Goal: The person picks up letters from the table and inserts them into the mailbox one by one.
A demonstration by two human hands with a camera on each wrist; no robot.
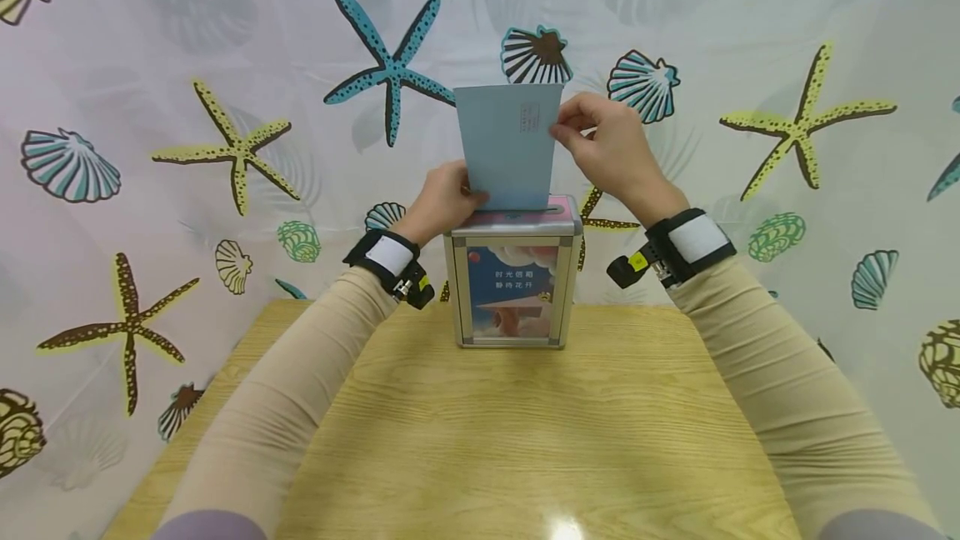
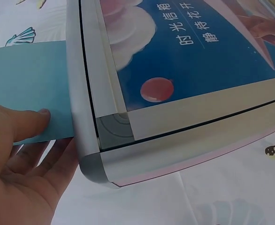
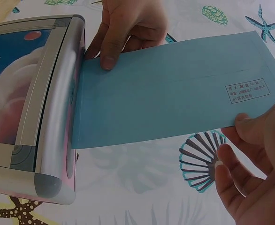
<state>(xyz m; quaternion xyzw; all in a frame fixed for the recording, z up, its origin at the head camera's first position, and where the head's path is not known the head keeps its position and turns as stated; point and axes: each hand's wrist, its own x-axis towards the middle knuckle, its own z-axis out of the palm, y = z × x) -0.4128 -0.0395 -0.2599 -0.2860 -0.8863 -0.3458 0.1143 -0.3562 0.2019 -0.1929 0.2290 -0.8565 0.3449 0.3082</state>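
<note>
A light blue envelope (image 1: 504,148) stands upright over the top of a metal-framed letter box (image 1: 513,290), its lower edge at the slot (image 1: 555,209) in the pink lid. Near that lower edge, my left hand (image 1: 444,200) pinches the envelope's left side, thumb (image 2: 32,123) on the face and fingers behind. Higher up, my right hand (image 1: 611,144) pinches the right edge between thumb and fingertips, beside a small printed stamp box (image 3: 248,91). In the right wrist view the envelope (image 3: 165,89) lies flat and unfolded between both hands.
The letter box stands at the back of a wooden table (image 1: 517,432), its front showing a blue picture with white lettering (image 2: 179,28). Behind it hangs a white curtain (image 1: 300,40) printed with starfish and shells.
</note>
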